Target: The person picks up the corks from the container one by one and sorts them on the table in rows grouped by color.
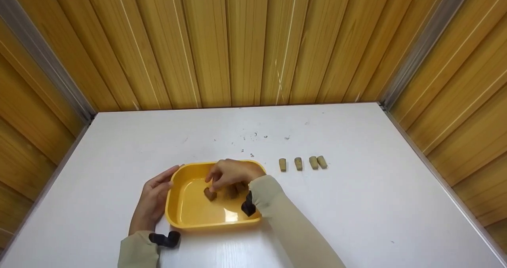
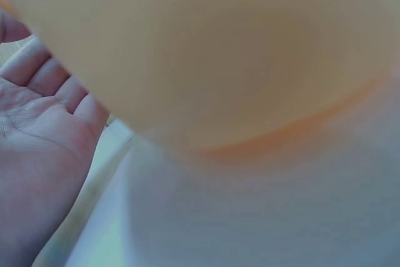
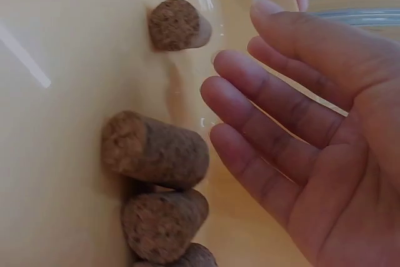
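In the head view my left hand (image 1: 153, 198) holds the left side of a yellow plastic basin (image 1: 214, 224), thumb at the rim and fingers along the outer wall. The blurred basin wall (image 2: 250, 60) hides those fingertips in the left wrist view. Inside the basin, my right hand (image 3: 300, 110) reaches down among brown corks, its fingers spread and loosely bent. One cork (image 3: 174, 25) lies alone near the thumb side. Another cork (image 3: 156, 151) lies on its side by the fingertips, with a tapered cork (image 3: 162, 223) just below it. No cork sits between the fingers.
Several lighter corks stand in a row on the white table (image 1: 376, 204), right of the basin; one (image 1: 282, 164) is nearest it, and the two rightmost (image 1: 317, 162) touch. Dark specks (image 1: 255, 134) mark the table behind. Wood-patterned walls (image 1: 245, 42) enclose the back and sides.
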Tool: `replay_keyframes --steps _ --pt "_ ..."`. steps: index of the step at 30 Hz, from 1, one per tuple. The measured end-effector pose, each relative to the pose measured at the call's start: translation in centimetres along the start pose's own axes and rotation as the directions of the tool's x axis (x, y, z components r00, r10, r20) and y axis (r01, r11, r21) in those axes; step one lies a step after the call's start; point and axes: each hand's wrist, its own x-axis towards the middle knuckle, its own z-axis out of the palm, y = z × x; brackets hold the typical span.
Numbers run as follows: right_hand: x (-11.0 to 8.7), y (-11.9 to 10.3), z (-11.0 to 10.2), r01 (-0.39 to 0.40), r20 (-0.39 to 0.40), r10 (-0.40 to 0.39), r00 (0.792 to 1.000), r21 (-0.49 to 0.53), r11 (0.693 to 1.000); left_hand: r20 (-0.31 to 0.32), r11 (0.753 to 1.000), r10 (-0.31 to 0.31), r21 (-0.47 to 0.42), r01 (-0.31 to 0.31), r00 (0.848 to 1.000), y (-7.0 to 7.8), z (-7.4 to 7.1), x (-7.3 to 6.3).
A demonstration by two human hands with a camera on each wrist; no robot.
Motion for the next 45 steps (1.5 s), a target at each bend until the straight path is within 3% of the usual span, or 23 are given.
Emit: replay_keyframes --steps 7,22,33,45 --pt "0.5 0.0 1.1 -0.046 0.029 0.047 0.998 -0.018 0.999 -0.005 1.000 0.018 0.020 -0.018 1.000 -0.1 0.0 0.0" --pt "0.7 0.0 1.6 -0.065 0.021 0.066 0.998 -0.067 0.996 0.016 1.000 0.028 -0.001 -0.028 0.999 -0.1 0.0 0.1" --pt "0.4 0.0 1.4 -0.012 0.069 0.019 0.997 -0.099 0.995 0.010 1.000 0.018 -0.010 -0.018 1.000 -0.1 -0.1 0.0" --pt "-0.2 0.1 0.5 0.013 0.098 -0.019 0.995 0.060 0.998 0.008 1.000 0.020 -0.001 -0.020 1.000 -0.1 -0.1 0.0"
